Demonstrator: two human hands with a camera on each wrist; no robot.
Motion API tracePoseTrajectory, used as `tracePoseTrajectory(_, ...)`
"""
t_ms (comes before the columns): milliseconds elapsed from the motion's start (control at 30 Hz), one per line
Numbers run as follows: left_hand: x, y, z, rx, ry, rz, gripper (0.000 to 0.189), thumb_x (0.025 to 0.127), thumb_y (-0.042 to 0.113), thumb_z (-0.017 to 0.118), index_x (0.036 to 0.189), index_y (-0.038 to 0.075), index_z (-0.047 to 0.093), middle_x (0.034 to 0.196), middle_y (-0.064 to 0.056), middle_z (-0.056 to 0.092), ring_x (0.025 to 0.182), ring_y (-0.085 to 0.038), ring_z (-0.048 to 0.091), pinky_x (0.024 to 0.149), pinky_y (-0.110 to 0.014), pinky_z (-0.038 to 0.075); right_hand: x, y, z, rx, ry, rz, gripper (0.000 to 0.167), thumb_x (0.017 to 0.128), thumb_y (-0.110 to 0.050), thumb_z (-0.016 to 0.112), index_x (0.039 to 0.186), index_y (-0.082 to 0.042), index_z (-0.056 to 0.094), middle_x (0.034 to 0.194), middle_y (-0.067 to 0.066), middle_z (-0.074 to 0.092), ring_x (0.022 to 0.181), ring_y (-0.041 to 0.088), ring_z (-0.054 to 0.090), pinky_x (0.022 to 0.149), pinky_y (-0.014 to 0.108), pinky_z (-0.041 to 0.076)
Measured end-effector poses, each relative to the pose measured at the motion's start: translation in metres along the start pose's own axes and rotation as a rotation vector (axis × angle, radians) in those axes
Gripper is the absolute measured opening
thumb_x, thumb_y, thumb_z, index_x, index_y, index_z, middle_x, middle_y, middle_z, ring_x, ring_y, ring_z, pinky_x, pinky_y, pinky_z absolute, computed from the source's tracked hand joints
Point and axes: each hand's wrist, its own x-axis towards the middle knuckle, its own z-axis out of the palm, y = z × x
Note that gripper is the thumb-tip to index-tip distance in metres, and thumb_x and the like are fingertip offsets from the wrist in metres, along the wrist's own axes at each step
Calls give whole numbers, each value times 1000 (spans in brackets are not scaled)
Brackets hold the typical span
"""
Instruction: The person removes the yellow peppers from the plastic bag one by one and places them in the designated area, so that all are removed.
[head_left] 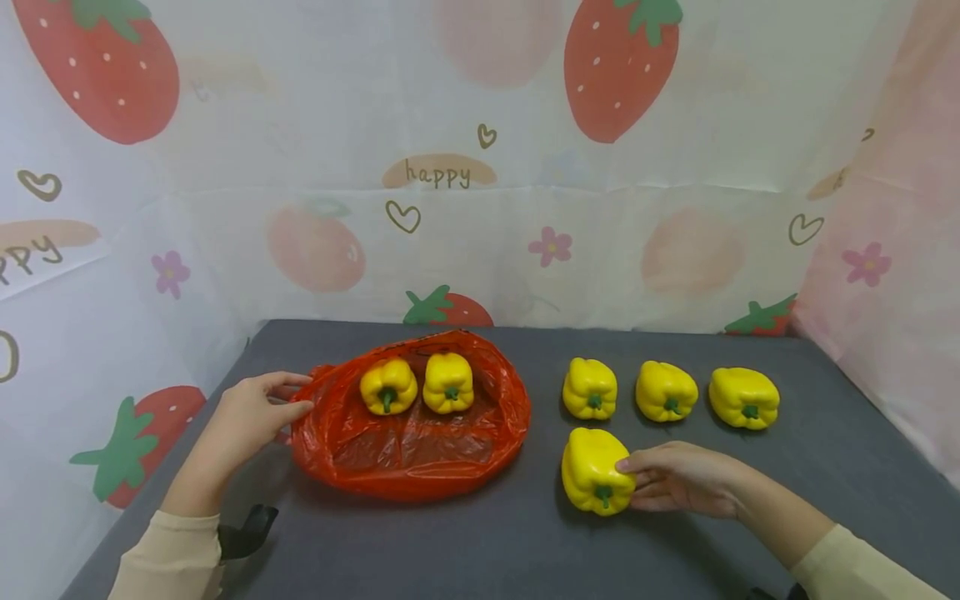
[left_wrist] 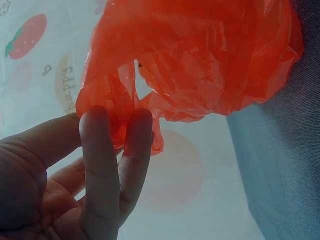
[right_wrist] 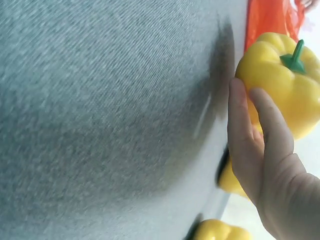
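Note:
A red plastic bag lies with its mouth wide on the left half of the table. Two yellow bell peppers rest inside it near the far side. At the bag's left edge, my left hand pinches the thin plastic; the left wrist view shows the red film between thumb and fingers. My right hand grips another yellow bell pepper from its right side, to the right of the bag. In the right wrist view that pepper has its green stem turned away from the palm.
Three more yellow bell peppers stand in a row behind my right hand: a left one, a middle one and a right one. The dark grey table ends at a strawberry-print cloth at the back and sides.

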Motion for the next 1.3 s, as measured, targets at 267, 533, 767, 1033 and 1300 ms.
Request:
tracePoseTrajectory(267,1,-2,0,8,3,5,52,96,26,66,137,-3,53,122,-28,63,78,-16,69,70,-37,63,0,4,-8,-1,19,17,35,97,-32,59,114,-2,63,106,4,66,100,15,68,99,37,56)
tracePoseTrajectory(533,1,-2,0,2,4,11,51,95,25,66,136,-4,54,121,-28,63,78,-16,70,69,-37,63,1,5,-11,-1,17,33,38,97,-32,60,118,-1,62,109,6,66,99,16,68,98,36,56)
tracePoseTrajectory(767,1,-1,0,-5,0,9,52,95,25,66,136,-4,53,121,-27,63,80,-17,70,70,-37,63,3,7,-14,0,-5,43,43,98,-32,58,124,2,58,111,7,66,100,16,68,97,36,56)
tracePoseTrajectory(1033,0,1,1,-4,-1,5,51,96,24,66,136,-4,53,121,-27,63,80,-17,70,71,-38,63,2,8,-13,-6,-10,54,65,99,-35,57,141,13,41,123,15,64,106,17,67,99,38,55)
tracePoseTrajectory(1300,0,0,1,0,0,2,51,95,25,66,136,-3,53,121,-27,63,79,-16,69,70,-37,63,3,8,-12,4,10,62,69,99,-36,57,143,14,37,126,18,62,107,19,67,99,39,55)
